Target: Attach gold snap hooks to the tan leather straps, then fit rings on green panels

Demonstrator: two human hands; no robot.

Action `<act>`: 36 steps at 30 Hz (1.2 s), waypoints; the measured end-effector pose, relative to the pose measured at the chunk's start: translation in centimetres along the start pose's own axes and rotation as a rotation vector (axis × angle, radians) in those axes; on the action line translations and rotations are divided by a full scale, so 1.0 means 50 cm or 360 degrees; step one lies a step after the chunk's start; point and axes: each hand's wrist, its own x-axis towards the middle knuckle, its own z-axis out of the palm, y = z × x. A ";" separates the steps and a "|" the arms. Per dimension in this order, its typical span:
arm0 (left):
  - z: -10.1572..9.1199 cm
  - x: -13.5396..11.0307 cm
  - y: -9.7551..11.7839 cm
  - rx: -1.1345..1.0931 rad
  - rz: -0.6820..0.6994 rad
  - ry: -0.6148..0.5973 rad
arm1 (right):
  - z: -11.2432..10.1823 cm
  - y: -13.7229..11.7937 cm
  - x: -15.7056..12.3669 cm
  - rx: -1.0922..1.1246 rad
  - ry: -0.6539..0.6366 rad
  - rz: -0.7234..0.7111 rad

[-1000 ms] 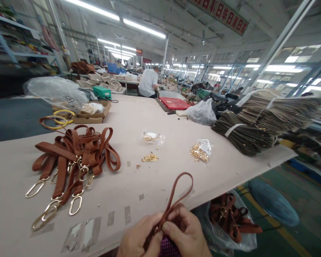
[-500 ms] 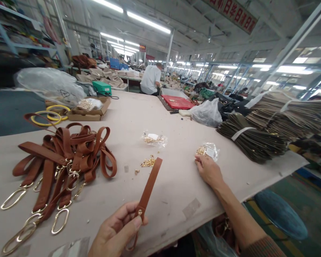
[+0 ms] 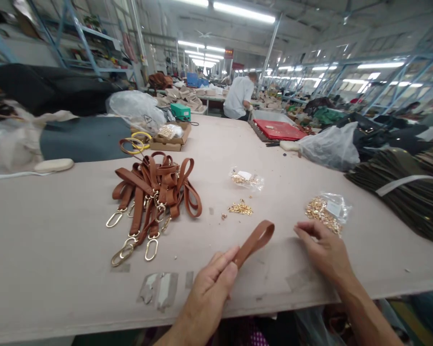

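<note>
My left hand [image 3: 212, 283] pinches one end of a folded brown leather strap [image 3: 255, 241] that lies on the beige table [image 3: 57, 250]. My right hand [image 3: 323, 249] rests on the table just below a clear bag of small gold fittings [image 3: 326, 211]; its fingertips are pinched together, and what they hold is too small to make out. A loose heap of gold fittings [image 3: 240, 208] and a second small bag [image 3: 246, 178] lie beyond the strap. To the left sits a pile of brown straps with gold clasps [image 3: 153, 194].
Stacks of dark flat pieces [image 3: 411, 192] line the right side. A clear plastic bag [image 3: 330, 144], a red tray [image 3: 279, 129] and a cardboard box [image 3: 171, 137] stand farther back. A person in a white shirt [image 3: 240, 96] sits at the far end. Tape patches [image 3: 159, 288] mark the near edge.
The view has swung left. My left hand lowered the strap from upright to lying on the table. My right hand drew back a little from the bag of fittings.
</note>
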 end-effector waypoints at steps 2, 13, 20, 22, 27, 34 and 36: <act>0.005 -0.003 0.000 -0.0021 -0.0023 0.0006 | 0.007 -0.050 -0.064 0.0356 0.0083 0.0105; 0.025 -0.019 -0.034 -0.0091 -0.0065 -0.0057 | 0.057 -0.224 -0.222 0.1057 -0.0111 0.0099; 0.033 -0.032 -0.048 -0.0189 -0.0019 -0.0082 | 0.043 -0.234 -0.230 0.0982 -0.0131 -0.0020; 0.034 -0.038 -0.050 -0.0155 0.0045 -0.0081 | 0.035 -0.242 -0.230 0.0902 -0.0155 -0.0140; 0.034 -0.051 -0.055 0.0022 0.0224 -0.0021 | 0.024 -0.259 -0.230 0.0707 -0.0119 -0.0420; 0.034 -0.060 -0.052 0.0233 0.0400 -0.0007 | 0.018 -0.260 -0.243 0.0701 -0.0130 -0.0410; 0.032 -0.065 -0.045 0.0304 0.0468 -0.0018 | 0.019 -0.260 -0.247 0.0826 -0.0110 -0.0094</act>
